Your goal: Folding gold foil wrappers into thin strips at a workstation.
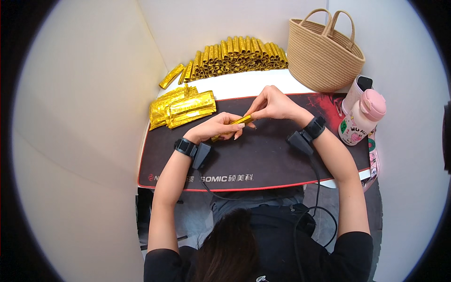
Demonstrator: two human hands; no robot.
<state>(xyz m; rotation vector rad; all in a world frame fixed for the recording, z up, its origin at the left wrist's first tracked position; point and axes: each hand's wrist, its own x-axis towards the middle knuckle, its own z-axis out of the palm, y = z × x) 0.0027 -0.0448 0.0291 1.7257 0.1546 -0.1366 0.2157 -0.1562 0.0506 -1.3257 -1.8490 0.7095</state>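
Between my two hands, above the dark desk mat [263, 160], is a narrow gold foil paper roll [242, 121], tilted up toward the right. My left hand [216, 126] is closed around its lower part, with the thumb lying along the top. At the upper end, the thumb and fingers of my right hand [273, 104] pinch the roll. A stack of flat gold foil papers [190, 110] lies just beyond my left hand, overlapping the mat's far left corner. Farther back, many similar gold tubes [235, 58] are piled in a long heap with their open ends facing me.
A woven basket [324, 54] with two handles stands at the back right. Near the mat's right edge are a pink-lidded bottle [359, 117] and a phone [364, 83] in a light holder. Cables [317, 176] hang from the black wrist devices. Pale walls enclose the desk.
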